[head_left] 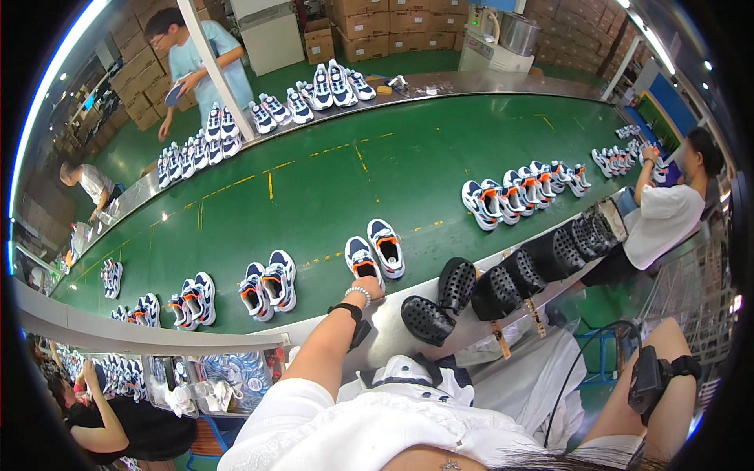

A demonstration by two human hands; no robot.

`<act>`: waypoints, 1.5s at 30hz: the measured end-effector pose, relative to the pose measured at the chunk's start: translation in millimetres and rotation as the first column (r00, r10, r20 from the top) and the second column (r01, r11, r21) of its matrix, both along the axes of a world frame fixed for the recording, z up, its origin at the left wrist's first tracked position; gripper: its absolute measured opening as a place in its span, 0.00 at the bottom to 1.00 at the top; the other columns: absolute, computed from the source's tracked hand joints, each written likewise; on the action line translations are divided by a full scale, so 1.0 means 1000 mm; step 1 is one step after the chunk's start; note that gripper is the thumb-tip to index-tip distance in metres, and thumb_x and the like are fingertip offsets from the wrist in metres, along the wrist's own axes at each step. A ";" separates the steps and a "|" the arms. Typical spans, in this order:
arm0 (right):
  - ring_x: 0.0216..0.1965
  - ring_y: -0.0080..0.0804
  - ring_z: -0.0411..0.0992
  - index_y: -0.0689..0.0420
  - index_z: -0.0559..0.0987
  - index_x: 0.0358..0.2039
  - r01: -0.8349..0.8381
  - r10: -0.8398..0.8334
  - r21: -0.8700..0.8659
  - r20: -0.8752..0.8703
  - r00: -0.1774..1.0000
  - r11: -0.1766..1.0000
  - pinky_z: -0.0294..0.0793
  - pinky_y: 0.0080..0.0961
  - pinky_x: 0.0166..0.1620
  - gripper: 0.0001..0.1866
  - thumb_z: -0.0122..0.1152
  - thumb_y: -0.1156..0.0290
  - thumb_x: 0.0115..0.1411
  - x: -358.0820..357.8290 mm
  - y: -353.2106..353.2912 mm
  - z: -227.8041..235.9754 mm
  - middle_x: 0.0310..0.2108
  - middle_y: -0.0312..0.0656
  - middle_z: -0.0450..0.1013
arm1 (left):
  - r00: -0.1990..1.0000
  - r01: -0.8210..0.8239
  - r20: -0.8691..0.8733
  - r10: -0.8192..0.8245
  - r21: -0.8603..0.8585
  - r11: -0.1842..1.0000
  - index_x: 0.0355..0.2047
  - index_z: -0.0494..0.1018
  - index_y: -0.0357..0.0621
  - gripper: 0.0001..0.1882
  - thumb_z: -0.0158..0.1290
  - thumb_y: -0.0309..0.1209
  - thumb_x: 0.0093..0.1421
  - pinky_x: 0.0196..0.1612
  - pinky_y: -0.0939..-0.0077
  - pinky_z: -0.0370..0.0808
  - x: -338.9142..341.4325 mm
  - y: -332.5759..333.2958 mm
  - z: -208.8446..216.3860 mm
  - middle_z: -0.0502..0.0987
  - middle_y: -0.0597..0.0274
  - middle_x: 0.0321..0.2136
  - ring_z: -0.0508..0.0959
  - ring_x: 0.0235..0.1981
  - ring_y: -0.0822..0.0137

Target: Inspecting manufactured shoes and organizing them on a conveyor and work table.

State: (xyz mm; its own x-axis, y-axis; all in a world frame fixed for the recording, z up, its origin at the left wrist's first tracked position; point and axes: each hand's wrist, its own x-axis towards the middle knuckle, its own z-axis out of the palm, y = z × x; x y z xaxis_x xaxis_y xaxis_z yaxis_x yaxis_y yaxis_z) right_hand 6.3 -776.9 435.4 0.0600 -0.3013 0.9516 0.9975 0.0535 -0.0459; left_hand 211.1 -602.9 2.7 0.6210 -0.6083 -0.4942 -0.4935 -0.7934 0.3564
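At the lower left of the frame, pairs of navy-and-white sneakers (196, 300) stand in a row on the green conveyor belt (314, 180), and more pairs line the belt's far edge in the upper left, where another person in a light blue shirt (206, 67) handles one.

At lower centre the left hand (367, 287) reaches forward over the steel counter (393, 334) rim to the near edge of the belt. Its fingers are bent down over the heel of the nearer sneaker (361, 261) of a pair, touching it; whether they truly clamp it or only rest on it I cannot tell. The shoe's mate (386, 247) stands just beside it, to the right and a little farther up the belt.

The sneaker looks light, with a soft padded upper and a firmer, springy sole. It should not be fragile or slippery, and the heel collar or the sole's sides seem the surest places to take hold.

Right of the hand, a line of black perforated shoe moulds (471, 294) runs along the counter toward the upper right.

At lower right only the right wrist (667, 377) shows, with a black strapped device; the hand itself lies outside the frame.
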 end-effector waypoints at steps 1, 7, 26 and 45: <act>0.33 0.34 0.70 0.57 0.73 0.43 0.007 -0.007 0.000 0.008 1.000 1.000 0.69 0.32 0.41 0.17 0.44 0.60 0.62 -0.003 0.001 0.001 0.35 0.43 0.73 | 1.000 -0.011 -0.020 0.010 -0.016 1.000 0.34 0.77 0.33 0.28 0.55 0.49 0.46 0.45 0.65 0.74 0.001 0.000 -0.005 0.77 0.42 0.37 0.77 0.41 0.50; 0.34 0.34 0.70 0.56 0.73 0.43 0.130 -0.131 0.056 0.015 0.991 0.990 0.69 0.32 0.42 0.17 0.44 0.60 0.62 -0.051 0.019 -0.010 0.35 0.43 0.72 | 0.998 0.052 0.023 -0.056 0.144 0.988 0.48 0.71 0.34 0.39 0.54 0.57 0.47 0.54 0.60 0.67 0.019 0.013 -0.025 0.68 0.43 0.52 0.68 0.53 0.47; 0.28 0.43 0.74 0.57 0.70 0.41 -0.194 -0.969 -0.960 -0.167 -0.183 0.203 0.72 0.35 0.30 0.28 0.62 0.47 0.48 -0.050 0.041 -0.254 0.25 0.46 0.73 | 0.852 -0.234 0.129 0.508 -0.775 0.588 0.53 0.62 0.39 0.25 0.53 0.28 0.54 0.52 0.60 0.65 -0.012 0.073 0.017 0.65 0.47 0.48 0.67 0.50 0.46; 0.30 0.47 0.76 0.61 0.78 0.28 -0.350 -0.928 -0.865 -0.290 -0.234 0.359 0.75 0.37 0.35 0.22 0.65 0.52 0.47 0.097 0.136 -0.298 0.26 0.50 0.75 | 0.866 -0.407 -0.014 0.499 -0.599 0.689 0.37 0.76 0.39 0.18 0.50 0.42 0.56 0.35 0.58 0.71 0.039 0.079 -0.010 0.76 0.42 0.27 0.76 0.31 0.45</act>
State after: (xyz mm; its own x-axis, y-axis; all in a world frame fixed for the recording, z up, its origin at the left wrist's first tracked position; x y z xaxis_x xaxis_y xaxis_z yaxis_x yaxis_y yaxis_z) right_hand 103.5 -641.0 137.1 0.9546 -0.2600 -0.1457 -0.2940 -0.9018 -0.3169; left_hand 249.7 -524.2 -6.8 0.9287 -0.3687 -0.0396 -0.2081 -0.6064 0.7674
